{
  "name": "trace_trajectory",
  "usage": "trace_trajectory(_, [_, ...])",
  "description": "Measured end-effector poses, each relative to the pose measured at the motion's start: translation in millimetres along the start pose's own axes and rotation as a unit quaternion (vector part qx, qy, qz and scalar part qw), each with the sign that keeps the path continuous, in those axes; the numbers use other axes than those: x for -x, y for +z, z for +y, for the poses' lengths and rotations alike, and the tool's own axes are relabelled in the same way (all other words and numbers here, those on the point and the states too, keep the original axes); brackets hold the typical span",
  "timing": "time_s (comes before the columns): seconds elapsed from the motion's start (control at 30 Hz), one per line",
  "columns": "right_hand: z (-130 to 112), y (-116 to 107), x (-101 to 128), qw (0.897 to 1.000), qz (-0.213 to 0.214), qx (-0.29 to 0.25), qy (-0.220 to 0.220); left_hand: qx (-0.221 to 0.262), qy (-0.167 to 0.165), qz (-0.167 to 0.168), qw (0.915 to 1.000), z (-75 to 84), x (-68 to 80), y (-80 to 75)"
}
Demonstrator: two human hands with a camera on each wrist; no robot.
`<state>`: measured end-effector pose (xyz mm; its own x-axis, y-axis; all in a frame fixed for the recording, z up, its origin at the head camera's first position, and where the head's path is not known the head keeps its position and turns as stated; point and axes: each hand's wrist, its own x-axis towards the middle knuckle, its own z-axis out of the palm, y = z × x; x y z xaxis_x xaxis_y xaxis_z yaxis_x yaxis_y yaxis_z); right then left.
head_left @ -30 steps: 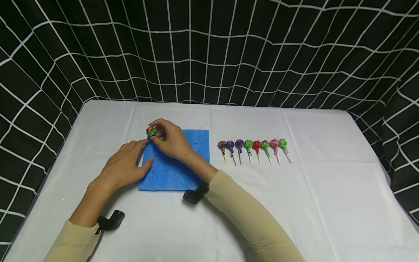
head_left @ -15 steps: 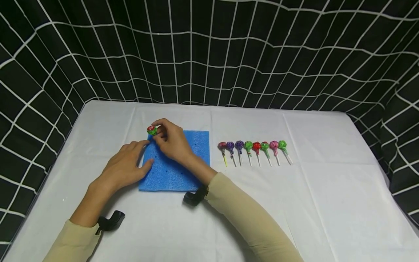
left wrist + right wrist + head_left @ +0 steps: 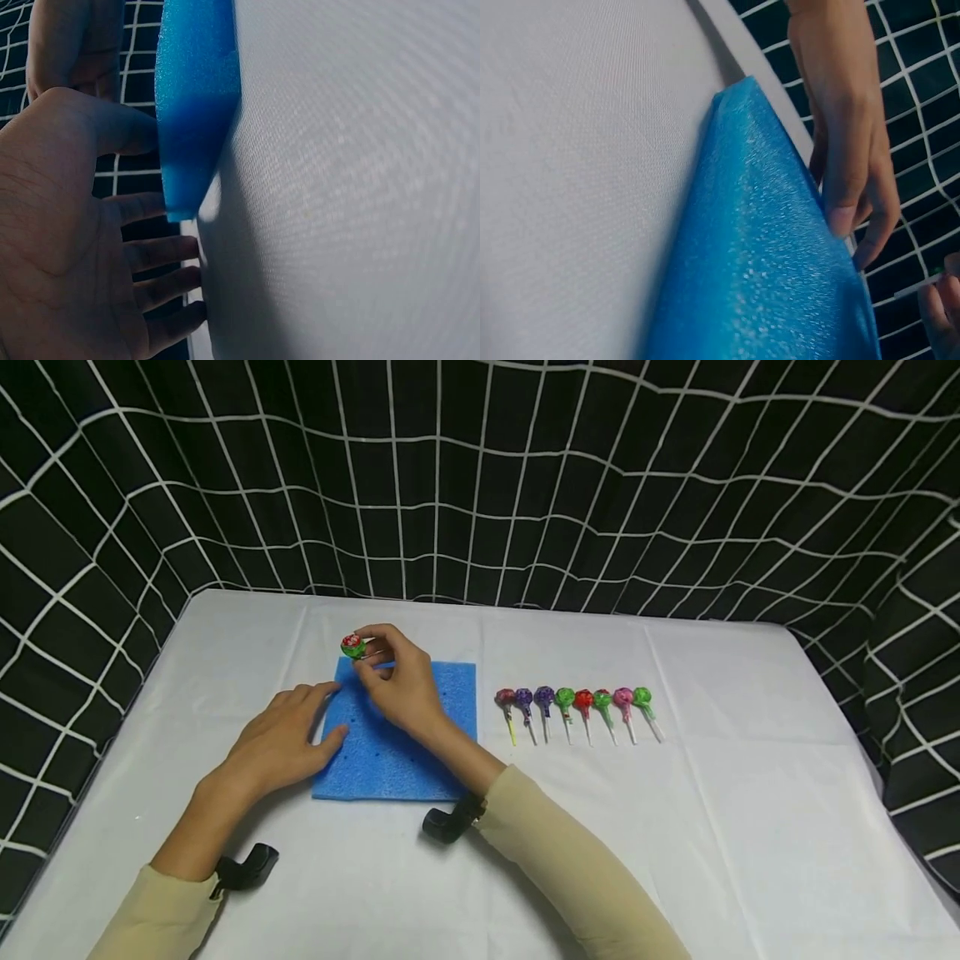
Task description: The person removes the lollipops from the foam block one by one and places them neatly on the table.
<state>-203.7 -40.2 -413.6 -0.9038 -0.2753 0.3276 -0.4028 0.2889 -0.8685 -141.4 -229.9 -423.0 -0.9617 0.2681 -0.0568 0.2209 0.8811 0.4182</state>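
My right hand [image 3: 405, 681] pinches a lollipop [image 3: 352, 646] in a green and red wrapper over the far left corner of a blue foam block [image 3: 390, 768]. In the right wrist view its bare white stick [image 3: 913, 289] points away from the fingers, clear of the foam. At the foam's left side my left hand [image 3: 281, 739] lies with extended fingers, its thumb and index finger touching the edge. Seen from the left wrist, the thumb meets the side of the foam [image 3: 196, 112] and the other fingers reach along the tablecloth. Small dark holes dot the foam's top.
Right of the foam, several wrapped lollipops [image 3: 573, 702] lie in a row, purple, green, red and pink, sticks toward me. A white cloth covers the table [image 3: 750, 827]. Black netting-patterned curtain [image 3: 525, 485] stands behind and at both sides.
My right hand has lifted the lollipop slightly up and to the right, away from the foam corner. The left hand stays at the foam's edge. The head view has shifted a little.
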Motion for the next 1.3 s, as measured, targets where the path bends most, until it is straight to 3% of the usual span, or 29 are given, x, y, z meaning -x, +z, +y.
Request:
trace_trajectory(0.23, [-4, -16, 10, 1.0, 0.013, 0.004, -0.003, -0.002, -0.001, 0.003, 1.0, 1.2, -0.1, 0.1])
trace_trajectory(0.73, [-2, -62, 33, 1.0, -0.008, 0.022, -0.011, 0.004, -0.002, -0.002, 1.0, 3.5, 2.2, -3.5])
trace_trajectory(0.97, [0, -87, 40, 1.0, 0.009, -0.017, 0.022, 0.003, 0.001, -0.001, 1.0, 3.4, 1.3, -1.8])
trace_trajectory(1.3, [2, -125, 48, 0.997, 0.04, -0.025, 0.06, 0.008, 0.001, -0.007, 0.9999, 2.4, 1.0, -0.2])
